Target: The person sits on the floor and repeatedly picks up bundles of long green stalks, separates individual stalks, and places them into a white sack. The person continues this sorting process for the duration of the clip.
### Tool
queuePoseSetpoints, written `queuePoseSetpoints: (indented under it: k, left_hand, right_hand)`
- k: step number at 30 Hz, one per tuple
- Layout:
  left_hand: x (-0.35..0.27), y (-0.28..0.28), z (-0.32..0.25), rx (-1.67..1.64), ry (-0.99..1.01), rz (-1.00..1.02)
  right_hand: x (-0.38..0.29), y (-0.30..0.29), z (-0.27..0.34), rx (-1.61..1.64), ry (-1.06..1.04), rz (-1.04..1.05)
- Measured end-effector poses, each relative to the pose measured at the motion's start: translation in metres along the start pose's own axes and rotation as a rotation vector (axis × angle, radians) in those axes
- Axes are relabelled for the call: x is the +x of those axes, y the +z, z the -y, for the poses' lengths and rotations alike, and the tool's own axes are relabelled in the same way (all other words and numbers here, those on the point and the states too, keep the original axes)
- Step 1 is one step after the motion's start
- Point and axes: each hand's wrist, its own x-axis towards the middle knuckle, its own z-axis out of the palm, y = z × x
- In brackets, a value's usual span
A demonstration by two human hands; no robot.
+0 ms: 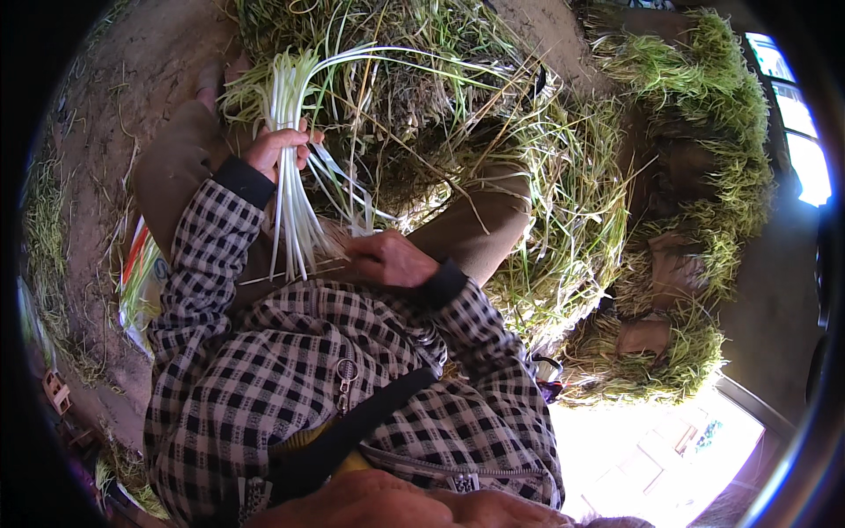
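Observation:
My left hand (280, 148) is wrapped around a bundle of pale leafy stalks (290, 198), which look like blanched chives. Their white lower ends fan out towards my lap, while the yellow-green tops flop over above the fist. A few long blades arc away to the right. At the lower right of the bundle, my right hand (393, 257) is curled, its fingertips beside the stalks' root ends. Whether it pinches any of them is hidden. A strip of clear plastic (360, 224) dangles between the hands.
A large heap of loose green and straw-coloured stalks (422, 86) lies in front and curves round my right knee (488, 218). Stacked green bundles (713, 145) line the right side. Bare earth (99, 178) and a printed plastic bag (148, 284) are at the left.

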Motion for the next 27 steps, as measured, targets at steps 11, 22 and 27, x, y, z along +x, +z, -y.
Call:
queuePoseSetpoints:
  k: [11, 22, 27]
  left_hand:
    - [-0.012, 0.004, -0.020, -0.010, 0.080, 0.059]
    - [-0.033, 0.022, -0.031, -0.017, 0.114, 0.125]
    - [-0.039, 0.019, -0.045, -0.059, 0.145, 0.097]
  right_hand:
    - [-0.142, -0.136, -0.029, -0.394, 0.335, -1.106]
    - [0.063, -0.026, -0.008, -0.241, -0.104, -0.444]
    - [0.047, -0.007, -0.059, -0.548, 0.037, -0.181]
